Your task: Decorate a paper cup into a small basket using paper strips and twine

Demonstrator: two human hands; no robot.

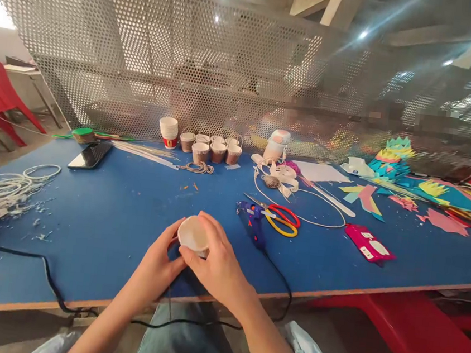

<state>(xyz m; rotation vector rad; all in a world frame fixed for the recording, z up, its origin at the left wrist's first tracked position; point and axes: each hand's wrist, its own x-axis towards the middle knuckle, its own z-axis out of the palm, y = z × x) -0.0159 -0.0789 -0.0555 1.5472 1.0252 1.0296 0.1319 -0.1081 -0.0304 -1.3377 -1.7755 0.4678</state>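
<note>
Near the front edge of the blue table, both my hands are wrapped round a small paper cup, its pale round face turned up toward me. My left hand grips its left side. My right hand curls over its right side, thumb across the near rim. Most of the cup's wall is hidden by my fingers. To the right lie a blue glue gun and scissors with red and yellow handles.
At the back stand several brown-wrapped cups and a stack of paper cups. A phone and white cord coils lie left. Coloured paper scraps and a pink packet are right. A black cable crosses the front edge.
</note>
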